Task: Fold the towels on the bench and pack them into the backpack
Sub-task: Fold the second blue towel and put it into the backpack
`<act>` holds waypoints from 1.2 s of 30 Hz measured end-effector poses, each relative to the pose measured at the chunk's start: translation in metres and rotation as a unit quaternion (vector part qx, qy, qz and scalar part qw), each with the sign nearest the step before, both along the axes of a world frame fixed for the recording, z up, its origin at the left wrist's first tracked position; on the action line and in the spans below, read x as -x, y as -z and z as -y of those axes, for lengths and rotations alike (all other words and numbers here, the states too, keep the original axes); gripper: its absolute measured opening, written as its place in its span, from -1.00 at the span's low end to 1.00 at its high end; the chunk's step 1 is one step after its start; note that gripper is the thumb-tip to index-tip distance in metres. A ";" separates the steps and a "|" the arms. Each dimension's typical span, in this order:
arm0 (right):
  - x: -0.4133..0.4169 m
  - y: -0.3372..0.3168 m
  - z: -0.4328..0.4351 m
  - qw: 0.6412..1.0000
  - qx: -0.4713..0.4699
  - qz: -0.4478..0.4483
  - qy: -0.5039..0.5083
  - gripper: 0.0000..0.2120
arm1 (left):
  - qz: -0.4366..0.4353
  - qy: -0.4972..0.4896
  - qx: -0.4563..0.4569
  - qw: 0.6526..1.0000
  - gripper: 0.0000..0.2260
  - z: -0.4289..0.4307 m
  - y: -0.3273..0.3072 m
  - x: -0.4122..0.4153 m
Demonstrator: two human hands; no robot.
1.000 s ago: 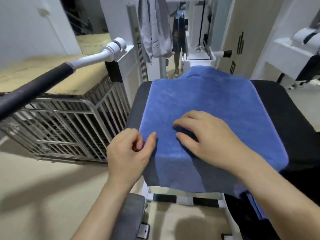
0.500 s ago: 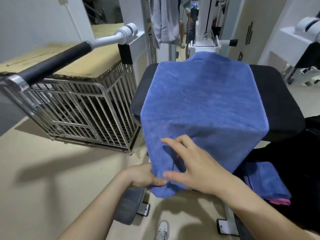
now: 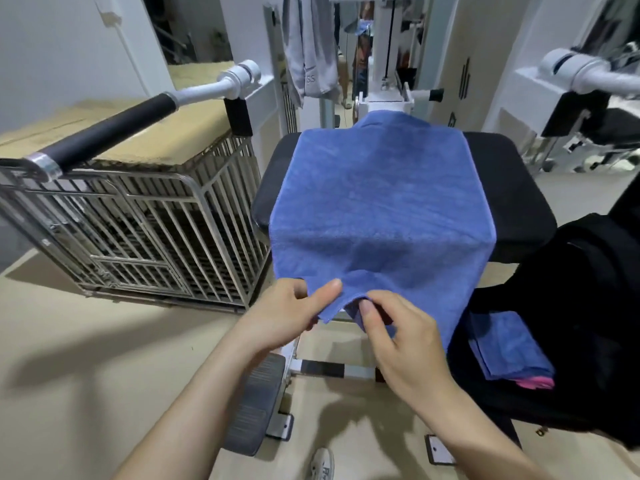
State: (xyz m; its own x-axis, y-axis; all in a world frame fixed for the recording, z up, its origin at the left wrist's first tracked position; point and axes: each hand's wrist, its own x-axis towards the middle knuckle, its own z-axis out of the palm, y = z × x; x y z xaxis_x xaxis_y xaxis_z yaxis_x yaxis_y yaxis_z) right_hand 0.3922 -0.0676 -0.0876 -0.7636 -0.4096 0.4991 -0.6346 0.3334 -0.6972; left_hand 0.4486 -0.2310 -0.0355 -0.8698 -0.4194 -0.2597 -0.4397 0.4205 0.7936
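A blue towel (image 3: 377, 202) lies spread over the black padded bench (image 3: 512, 199), its near part hanging over the front edge. My left hand (image 3: 291, 313) pinches the towel's near hem between thumb and fingers. Just right of it, my right hand (image 3: 398, 327) pinches the same hem. The black backpack (image 3: 581, 306) stands open at the right, with a folded blue towel (image 3: 505, 344) and a pink one (image 3: 535, 382) inside.
A metal wire cage (image 3: 138, 230) topped with cardboard stands left of the bench. A black-gripped machine handle (image 3: 114, 129) juts over it. A grey cloth (image 3: 308, 50) hangs at the back. The bench's footplate (image 3: 256, 400) and base bar are on the beige floor below my hands.
My hands left the towel's top surface, dropped to its hanging near hem and took hold of it. The view pulled back, showing the open backpack at the right.
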 end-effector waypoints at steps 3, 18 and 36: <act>0.004 -0.015 0.001 0.997 -0.055 -0.047 -0.009 -0.75 | -0.150 -0.066 0.234 0.958 -0.58 0.002 -0.009 -0.013; 0.062 -0.091 -0.054 0.926 -0.242 0.214 -0.197 -0.79 | -0.164 0.095 0.022 0.982 -0.70 0.032 -0.039 0.020; 0.027 -0.056 -0.047 0.886 -0.154 0.320 -0.297 -0.80 | -0.193 0.117 -0.054 0.973 -0.75 0.028 -0.057 0.005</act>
